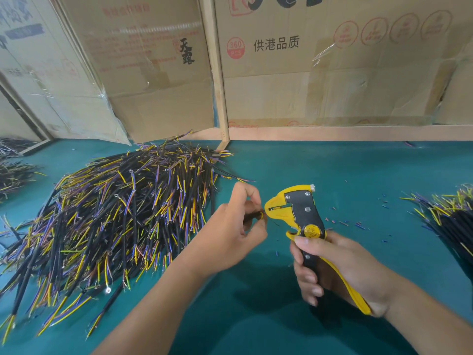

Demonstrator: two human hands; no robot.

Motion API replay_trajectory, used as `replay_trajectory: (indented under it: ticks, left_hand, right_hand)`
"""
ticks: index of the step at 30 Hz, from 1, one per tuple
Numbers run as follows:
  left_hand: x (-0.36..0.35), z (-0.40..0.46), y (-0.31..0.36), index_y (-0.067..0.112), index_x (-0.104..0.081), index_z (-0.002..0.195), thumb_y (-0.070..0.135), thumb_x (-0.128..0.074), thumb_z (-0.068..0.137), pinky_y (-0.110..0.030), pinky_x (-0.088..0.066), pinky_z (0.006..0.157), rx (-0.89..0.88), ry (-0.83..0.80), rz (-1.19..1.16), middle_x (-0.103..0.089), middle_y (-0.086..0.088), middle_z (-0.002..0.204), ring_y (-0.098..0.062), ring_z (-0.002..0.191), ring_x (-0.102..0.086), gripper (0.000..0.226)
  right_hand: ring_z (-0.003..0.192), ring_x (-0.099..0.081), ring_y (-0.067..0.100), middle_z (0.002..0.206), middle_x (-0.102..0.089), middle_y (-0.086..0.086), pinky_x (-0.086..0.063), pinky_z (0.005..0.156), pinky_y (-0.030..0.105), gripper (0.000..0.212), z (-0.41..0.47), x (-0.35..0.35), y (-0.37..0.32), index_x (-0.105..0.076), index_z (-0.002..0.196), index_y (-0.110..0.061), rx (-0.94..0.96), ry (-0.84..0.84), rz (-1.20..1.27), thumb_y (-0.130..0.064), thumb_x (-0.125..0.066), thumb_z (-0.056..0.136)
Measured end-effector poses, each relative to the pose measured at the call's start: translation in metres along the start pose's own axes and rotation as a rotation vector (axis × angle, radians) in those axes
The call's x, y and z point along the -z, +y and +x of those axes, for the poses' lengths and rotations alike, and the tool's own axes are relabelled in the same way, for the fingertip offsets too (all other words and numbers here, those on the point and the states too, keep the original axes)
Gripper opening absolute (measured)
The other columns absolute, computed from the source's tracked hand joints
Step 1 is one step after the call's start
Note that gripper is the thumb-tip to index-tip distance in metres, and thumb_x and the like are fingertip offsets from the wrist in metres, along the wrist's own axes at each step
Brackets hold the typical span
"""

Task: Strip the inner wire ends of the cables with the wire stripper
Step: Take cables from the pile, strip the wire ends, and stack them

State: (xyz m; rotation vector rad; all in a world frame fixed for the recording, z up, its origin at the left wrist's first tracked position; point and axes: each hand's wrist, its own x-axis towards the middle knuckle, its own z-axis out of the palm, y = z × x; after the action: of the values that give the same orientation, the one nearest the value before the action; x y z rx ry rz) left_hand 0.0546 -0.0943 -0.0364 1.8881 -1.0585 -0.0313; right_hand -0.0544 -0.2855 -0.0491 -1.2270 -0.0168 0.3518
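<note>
Left hand (pixel 236 226) pinching thin, bendy cable (pixel 256 216) close to its tip; right hand (pixel 330 270) gripping stiff yellow wire stripper (pixel 297 213) handles.

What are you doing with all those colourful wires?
A person is stripping wire ends. The left hand pinches one black cable and feeds its tip into the nose of a yellow wire stripper, gripped by the right hand. A big cable pile lies to the left on the green table, a smaller bundle to the right.
</note>
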Motion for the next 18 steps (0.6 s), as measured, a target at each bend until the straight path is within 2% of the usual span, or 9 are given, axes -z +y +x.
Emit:
replay_trajectory:
  ticks: [5,11,15,18]
  left_hand:
    - [0.000,0.000,0.000,0.032,-0.029,0.098,0.030,-0.050,0.088,-0.035,-0.033,0.054,-0.004,-0.001,-0.005,-0.059,-0.006,0.077,-0.026,0.061,-0.036,0.023]
    - [0.001,0.001,-0.004,0.035,-0.031,0.098,0.026,-0.052,0.090,-0.040,-0.035,0.055,0.014,0.029,-0.014,-0.058,-0.005,0.078,-0.030,0.062,-0.037,0.025]
    - [0.001,0.001,-0.007,0.036,-0.031,0.100,0.025,-0.053,0.091,-0.035,-0.035,0.055,0.013,0.032,0.011,-0.056,-0.004,0.076,-0.025,0.062,-0.036,0.025]
    - [0.001,0.002,-0.008,0.035,-0.031,0.100,0.021,-0.054,0.093,-0.032,-0.033,0.055,0.013,0.033,0.029,-0.053,0.002,0.075,-0.021,0.060,-0.034,0.028]
  right_hand:
    - [0.042,-0.028,0.019,0.058,-0.030,0.008,-0.035,0.045,0.029,0.049,0.000,-0.001,-0.003,-0.049,0.073,-0.011,-0.006,0.136,-0.024,-0.051,-0.079,0.073]
    - [0.040,-0.024,0.017,0.058,-0.027,0.006,-0.030,0.044,0.026,0.044,0.000,0.005,-0.011,-0.047,0.072,-0.012,0.058,0.247,0.035,-0.046,-0.072,0.082]
    - [0.042,-0.027,0.019,0.059,-0.029,0.007,-0.033,0.044,0.030,0.038,0.004,0.011,-0.010,-0.051,0.073,-0.013,0.092,0.276,0.129,-0.045,-0.071,0.080]
    - [0.049,-0.037,0.025,0.064,-0.039,0.010,-0.042,0.051,0.036,0.044,0.010,0.016,-0.002,-0.058,0.078,-0.012,0.104,0.223,0.178,-0.050,-0.079,0.077]
